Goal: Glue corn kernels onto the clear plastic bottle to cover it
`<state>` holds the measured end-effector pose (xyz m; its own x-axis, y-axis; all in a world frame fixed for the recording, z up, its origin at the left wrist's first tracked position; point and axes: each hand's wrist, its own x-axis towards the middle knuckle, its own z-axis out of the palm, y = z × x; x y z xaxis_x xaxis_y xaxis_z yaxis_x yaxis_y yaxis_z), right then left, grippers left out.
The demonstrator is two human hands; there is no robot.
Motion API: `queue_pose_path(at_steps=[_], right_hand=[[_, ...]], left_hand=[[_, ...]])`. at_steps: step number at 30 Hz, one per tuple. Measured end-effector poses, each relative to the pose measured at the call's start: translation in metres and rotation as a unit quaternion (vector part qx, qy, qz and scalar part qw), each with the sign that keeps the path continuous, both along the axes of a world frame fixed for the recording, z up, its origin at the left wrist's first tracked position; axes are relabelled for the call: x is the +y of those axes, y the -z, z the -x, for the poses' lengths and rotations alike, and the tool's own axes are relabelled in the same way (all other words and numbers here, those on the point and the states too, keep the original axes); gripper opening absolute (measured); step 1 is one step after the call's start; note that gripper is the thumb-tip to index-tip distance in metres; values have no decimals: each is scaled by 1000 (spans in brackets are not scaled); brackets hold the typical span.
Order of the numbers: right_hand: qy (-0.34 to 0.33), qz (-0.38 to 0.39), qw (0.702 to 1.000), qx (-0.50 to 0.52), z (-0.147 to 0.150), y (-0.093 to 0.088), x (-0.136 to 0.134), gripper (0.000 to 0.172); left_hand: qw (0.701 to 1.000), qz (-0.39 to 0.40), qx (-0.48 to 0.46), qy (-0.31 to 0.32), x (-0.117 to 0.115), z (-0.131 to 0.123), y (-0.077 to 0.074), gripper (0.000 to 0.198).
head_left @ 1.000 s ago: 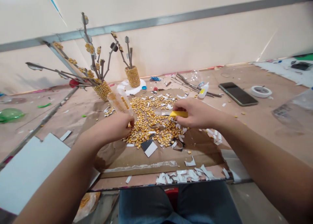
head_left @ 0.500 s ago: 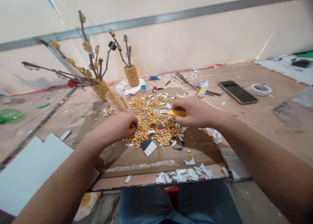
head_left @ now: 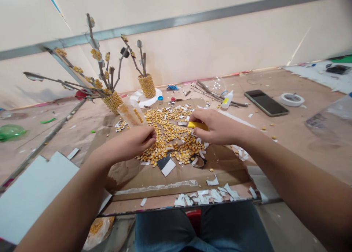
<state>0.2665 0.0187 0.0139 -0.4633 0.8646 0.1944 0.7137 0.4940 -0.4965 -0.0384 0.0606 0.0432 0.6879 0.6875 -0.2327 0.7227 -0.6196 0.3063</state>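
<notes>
Held in my right hand (head_left: pixel 213 126) is a yellow utility knife (head_left: pixel 195 125), its flat grey end pointing left over loose corn kernels (head_left: pixel 170 129). Most of its handle is hidden in the palm. My left hand (head_left: pixel 137 140) hovers at the left edge of the kernels, fingers curled together; anything pinched in them is hidden. Right behind that hand, a clear plastic container (head_left: pixel 131 113) with rows of kernels stuck on it leans at a tilt. In front of the kernels lies a small black-and-white square (head_left: pixel 166 165).
Behind stand two kernel-covered pots (head_left: pixel 147 85) with branches. A glue bottle (head_left: pixel 227 99), sticks (head_left: pixel 213 94), a phone (head_left: pixel 266 102) and a tape roll (head_left: pixel 292 99) lie at the right. White scraps (head_left: pixel 209 196) line the front edge; white board (head_left: pixel 38 197) is at left.
My left hand has risen slightly away from the kernels and its fingers are drawn closer together. My right hand with the knife has shifted a little to the left. The view has shifted slightly.
</notes>
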Motion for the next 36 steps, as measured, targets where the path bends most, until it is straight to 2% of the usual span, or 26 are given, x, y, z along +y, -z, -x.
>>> queue_pose_path(at_steps=[2, 4, 7, 10, 15, 20, 22, 28, 33, 35, 36], right_hand=[[-18, -23, 998, 51, 7, 0, -5, 9], [-44, -48, 992, 112, 17, 3, -12, 13], [-101, -92, 968, 209, 33, 11, -22, 21], [-141, -132, 949, 250, 44, 23, -27, 32], [-126, -215, 931, 267, 47, 29, -29, 33], [-111, -192, 937, 269, 49, 22, -34, 25], [-102, -189, 940, 263, 49, 20, -35, 23], [-72, -205, 946, 241, 49, 24, -33, 23], [-65, -201, 939, 271, 51, 26, -32, 12], [-58, -184, 939, 286, 51, 24, -32, 3], [-42, -175, 940, 291, 50, 23, -32, 9]], left_hand=[[995, 38, -89, 7, -5, -4, -5, 19], [978, 103, -183, 4, -12, -11, -5, 18], [925, 222, -308, -38, -23, -24, 3, 18], [872, 303, -375, -88, -32, -35, 12, 27], [814, 343, -442, -159, -39, -43, 19, 40], [764, 347, -513, -180, -41, -47, 21, 53], [761, 340, -519, -189, -42, -48, 23, 53], [786, 319, -493, -190, -45, -47, 26, 45], [795, 311, -491, -173, -45, -47, 25, 37], [789, 314, -498, -176, -46, -48, 26, 32], [780, 319, -506, -181, -46, -49, 26, 31]])
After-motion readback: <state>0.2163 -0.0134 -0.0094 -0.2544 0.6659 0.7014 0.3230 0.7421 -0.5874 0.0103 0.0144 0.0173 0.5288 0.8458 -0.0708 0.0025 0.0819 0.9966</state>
